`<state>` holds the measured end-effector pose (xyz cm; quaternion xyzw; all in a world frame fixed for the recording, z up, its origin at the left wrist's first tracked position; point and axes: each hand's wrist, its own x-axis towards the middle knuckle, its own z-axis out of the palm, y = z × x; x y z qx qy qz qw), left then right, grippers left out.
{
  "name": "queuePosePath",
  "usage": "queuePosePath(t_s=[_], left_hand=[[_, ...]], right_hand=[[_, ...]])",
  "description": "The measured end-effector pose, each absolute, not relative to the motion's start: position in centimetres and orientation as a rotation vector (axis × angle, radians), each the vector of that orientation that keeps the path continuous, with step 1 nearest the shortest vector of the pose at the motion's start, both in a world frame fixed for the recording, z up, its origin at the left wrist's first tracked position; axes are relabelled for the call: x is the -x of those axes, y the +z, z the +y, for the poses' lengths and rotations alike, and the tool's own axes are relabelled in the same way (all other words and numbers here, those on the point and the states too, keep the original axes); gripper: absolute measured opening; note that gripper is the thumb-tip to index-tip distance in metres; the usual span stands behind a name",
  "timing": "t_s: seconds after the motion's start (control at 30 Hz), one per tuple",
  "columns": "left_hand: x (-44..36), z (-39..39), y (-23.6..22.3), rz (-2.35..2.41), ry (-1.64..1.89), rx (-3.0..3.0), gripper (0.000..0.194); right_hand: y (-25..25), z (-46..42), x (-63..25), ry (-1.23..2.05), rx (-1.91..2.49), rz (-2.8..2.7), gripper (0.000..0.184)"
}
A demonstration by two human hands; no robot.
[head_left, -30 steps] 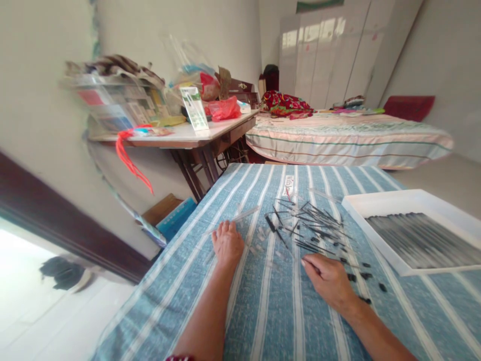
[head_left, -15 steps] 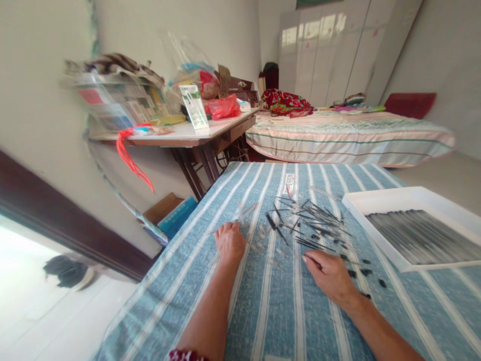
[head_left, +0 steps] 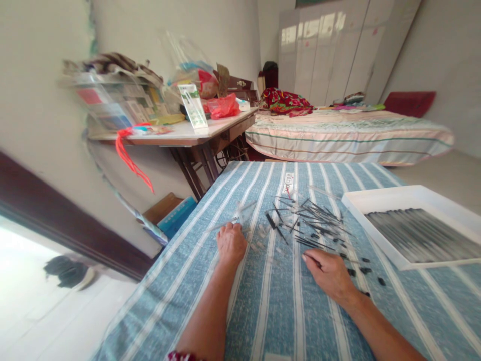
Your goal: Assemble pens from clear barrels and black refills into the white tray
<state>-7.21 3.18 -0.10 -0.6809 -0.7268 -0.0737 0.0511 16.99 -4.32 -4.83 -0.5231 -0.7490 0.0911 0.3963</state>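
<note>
My left hand [head_left: 231, 244] rests low over the cloth, fingers curled forward at several clear plastic tubes [head_left: 245, 209]. What lies under its fingertips is hidden. My right hand [head_left: 327, 271] is closed, thumb against the bent forefinger, just nearer than a heap of thin black rods [head_left: 319, 216]. Something small and dark shows at its thumb, too unclear to name. Between the hands lie small clear pieces [head_left: 259, 238] and a thicker black stick [head_left: 270, 220]. Small black caps [head_left: 365, 271] are scattered beside my right hand.
At the right a white tray [head_left: 398, 194] holds a row of clear tubes with dark ends. A blue striped cloth [head_left: 278, 311] covers the table. Behind stand a cluttered side desk [head_left: 214, 131] at the left and a bed [head_left: 345, 135].
My left hand has shifted slightly to the right, and a thin clear tube shows more plainly by its fingertips. My right hand has hardly moved.
</note>
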Motion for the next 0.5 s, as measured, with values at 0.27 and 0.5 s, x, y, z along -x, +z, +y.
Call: queuePosePath(t_s=[0.27,0.5], left_hand=[[7.2,3.06,0.05,-2.161,-0.199,2.153,0.025],[6.77,2.7,0.27,-2.155,-0.209,2.189,0.022]], right_hand=[[-4.5,-4.31,-16.92,0.205,1.31,-1.889,0.027],[-4.59,-4.26,-16.91,0.19,1.31,-1.89,0.027]])
